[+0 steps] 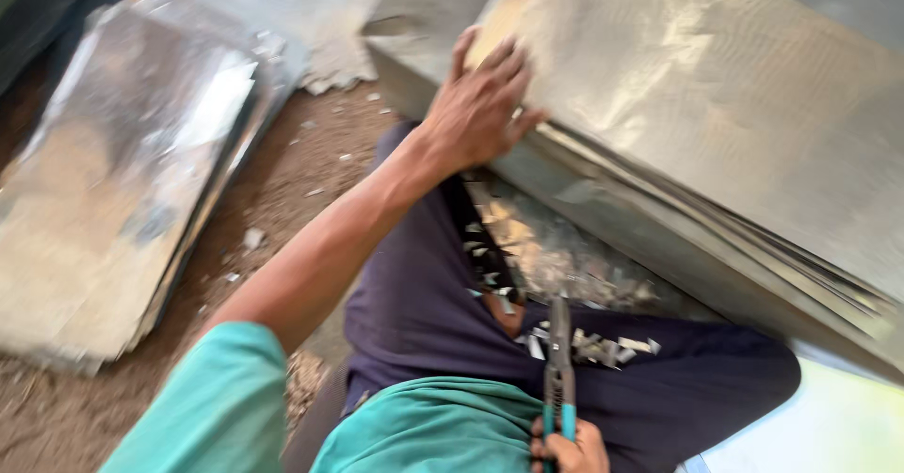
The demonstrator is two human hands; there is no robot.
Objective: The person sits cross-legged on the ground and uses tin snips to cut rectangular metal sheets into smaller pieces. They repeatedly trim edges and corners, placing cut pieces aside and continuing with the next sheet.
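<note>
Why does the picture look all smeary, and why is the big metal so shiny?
In the head view the whole picture is streaked by motion blur; the left hand on the stack of metal sheets is soft-edged; daylight glares off those sheets and off the other pile of sheets; the right hand holding snips looks a bit sharper.

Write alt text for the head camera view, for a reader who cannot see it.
A seated person presses the left hand flat on a tilted stack of shiny thin metal sheets, while the right hand grips teal-handled metal snips over the lap. Small silvery metal offcuts litter the dark trousers; another blurred sheet pile lies on the dirt floor.
</note>
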